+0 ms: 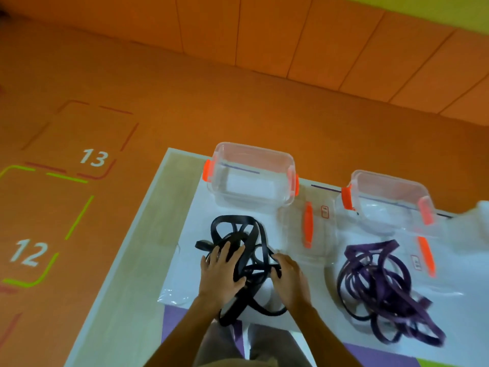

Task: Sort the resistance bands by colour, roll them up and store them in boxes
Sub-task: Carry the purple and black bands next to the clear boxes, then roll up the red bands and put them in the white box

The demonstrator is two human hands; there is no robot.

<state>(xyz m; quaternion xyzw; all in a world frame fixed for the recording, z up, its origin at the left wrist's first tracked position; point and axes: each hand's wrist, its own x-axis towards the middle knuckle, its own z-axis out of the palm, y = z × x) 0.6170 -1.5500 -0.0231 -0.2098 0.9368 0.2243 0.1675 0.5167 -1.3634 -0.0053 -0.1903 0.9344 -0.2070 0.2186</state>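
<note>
Head view: black bands [235, 239] are pressed under the flat, spread left hand [221, 272] and gripped at three o'clock by the right hand [289, 279].

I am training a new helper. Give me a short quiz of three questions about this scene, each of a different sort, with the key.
1. True or false: the purple bands lie loose on the table.
2. The left hand and the right hand both touch: A) the black bands B) the purple bands C) nothing.
3. Fill in: the latches of the clear box behind the black bands are ____.
Key: 1 true; 2 A; 3 orange.
</note>
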